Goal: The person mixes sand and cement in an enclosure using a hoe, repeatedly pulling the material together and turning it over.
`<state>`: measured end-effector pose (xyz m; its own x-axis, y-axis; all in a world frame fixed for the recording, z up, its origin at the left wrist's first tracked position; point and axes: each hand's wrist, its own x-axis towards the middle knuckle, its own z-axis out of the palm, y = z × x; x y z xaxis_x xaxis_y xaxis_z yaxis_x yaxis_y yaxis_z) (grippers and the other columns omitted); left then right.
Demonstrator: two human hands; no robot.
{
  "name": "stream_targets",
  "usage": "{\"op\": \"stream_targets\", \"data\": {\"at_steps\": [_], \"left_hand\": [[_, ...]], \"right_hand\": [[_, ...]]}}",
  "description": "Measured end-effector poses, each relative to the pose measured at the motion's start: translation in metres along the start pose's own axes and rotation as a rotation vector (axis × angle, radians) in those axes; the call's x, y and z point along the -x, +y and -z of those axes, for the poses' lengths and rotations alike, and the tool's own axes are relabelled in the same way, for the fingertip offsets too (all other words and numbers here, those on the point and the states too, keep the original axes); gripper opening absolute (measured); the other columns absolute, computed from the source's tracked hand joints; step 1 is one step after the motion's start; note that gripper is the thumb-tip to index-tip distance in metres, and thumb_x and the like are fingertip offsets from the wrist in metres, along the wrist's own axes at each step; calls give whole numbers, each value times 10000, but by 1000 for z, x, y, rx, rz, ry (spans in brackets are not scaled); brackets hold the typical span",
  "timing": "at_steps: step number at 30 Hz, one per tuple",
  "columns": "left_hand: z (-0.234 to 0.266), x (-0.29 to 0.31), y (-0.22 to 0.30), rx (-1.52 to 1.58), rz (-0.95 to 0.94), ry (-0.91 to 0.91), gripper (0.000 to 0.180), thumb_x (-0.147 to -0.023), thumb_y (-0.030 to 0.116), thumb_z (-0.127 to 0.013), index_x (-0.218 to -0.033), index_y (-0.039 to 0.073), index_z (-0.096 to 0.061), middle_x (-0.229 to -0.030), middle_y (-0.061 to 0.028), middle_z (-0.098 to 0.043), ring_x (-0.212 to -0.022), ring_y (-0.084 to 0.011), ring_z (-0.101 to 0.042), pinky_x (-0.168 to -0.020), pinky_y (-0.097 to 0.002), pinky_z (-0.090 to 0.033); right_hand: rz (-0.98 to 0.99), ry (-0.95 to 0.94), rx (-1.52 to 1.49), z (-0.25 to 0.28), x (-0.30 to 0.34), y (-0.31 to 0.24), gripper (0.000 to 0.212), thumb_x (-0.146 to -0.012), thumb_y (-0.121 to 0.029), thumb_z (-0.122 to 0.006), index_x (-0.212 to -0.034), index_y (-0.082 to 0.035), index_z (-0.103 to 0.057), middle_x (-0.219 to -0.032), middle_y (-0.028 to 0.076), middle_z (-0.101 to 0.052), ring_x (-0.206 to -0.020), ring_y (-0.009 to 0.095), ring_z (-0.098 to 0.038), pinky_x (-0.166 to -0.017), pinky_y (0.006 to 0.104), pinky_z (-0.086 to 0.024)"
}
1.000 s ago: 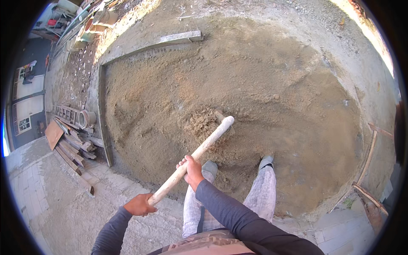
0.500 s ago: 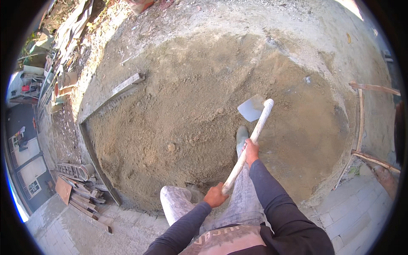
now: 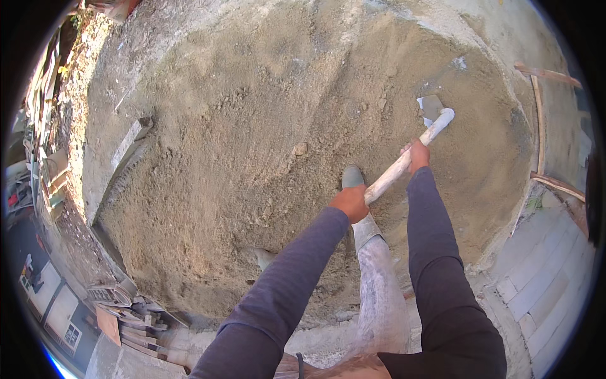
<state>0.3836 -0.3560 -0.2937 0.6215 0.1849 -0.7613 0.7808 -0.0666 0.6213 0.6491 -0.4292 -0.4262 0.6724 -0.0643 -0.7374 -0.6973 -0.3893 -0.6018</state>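
Head view, left hand (image 3: pixel 349 202) and right hand (image 3: pixel 417 155), grips closed round pale shovel handle (image 3: pixel 404 163), blade (image 3: pixel 431 106) over sand pile (image 3: pixel 252 158)

- I see no package, label, sign or screen in this view.
- I can make out only sand, boards and rubble; at the far left edge the small things are too blurred for me to tell.
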Motion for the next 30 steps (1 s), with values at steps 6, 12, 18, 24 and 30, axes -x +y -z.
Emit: {"op": "stream_targets", "data": {"at_steps": [6, 12, 18, 24, 30], "left_hand": [[57, 166, -116, 22, 198, -5, 446, -791, 195, -697, -1175, 29, -541, -1031, -272, -656, -988, -432, -638, -862, -491, -500], [87, 375, -181, -191, 315, 193, 413, -732, 165, -710, -1086, 44, -535, -843, -278, -656, -823, -478, -638, -745, -557, -512], [83, 583, -188, -286, 553, 281, 323, -720, 147, -707, -977, 77, -525, -726, -250, -644, -722, -480, -635, -654, -563, -509], [19, 615, -177, -34, 660, 238, 295, -749, 161, -709, -969, 63, -540, -762, -275, -640, -752, -482, -635, -654, -550, -504], [-97, 314, -87, 498, 275, 28, 480, -785, 251, -705, -1188, 37, -557, -980, -258, -662, -928, -435, -643, -809, -467, -505]], "right_hand": [[-172, -153, 26, -108, 172, 125, 131, -898, -135, -592, -883, -43, -501, -675, 65, -506, -522, 203, -527, -503, 385, -506], [-415, -303, -149, -143, 377, 220, 127, -814, -67, -559, -725, -47, -470, -596, 79, -470, -437, 210, -479, -411, 387, -445], [-735, -541, -140, -135, 587, 276, 141, -875, -122, -614, -888, -40, -500, -703, 66, -534, -534, 195, -556, -512, 383, -536], [-710, -737, -55, -79, 606, 238, 308, -863, -61, -675, -1042, -48, -425, -742, 73, -555, -570, 199, -590, -509, 373, -545], [-283, -358, 123, 15, 321, 103, 288, -841, -90, -654, -1043, -85, -449, -721, 48, -504, -520, 179, -528, -477, 370, -509]]}}
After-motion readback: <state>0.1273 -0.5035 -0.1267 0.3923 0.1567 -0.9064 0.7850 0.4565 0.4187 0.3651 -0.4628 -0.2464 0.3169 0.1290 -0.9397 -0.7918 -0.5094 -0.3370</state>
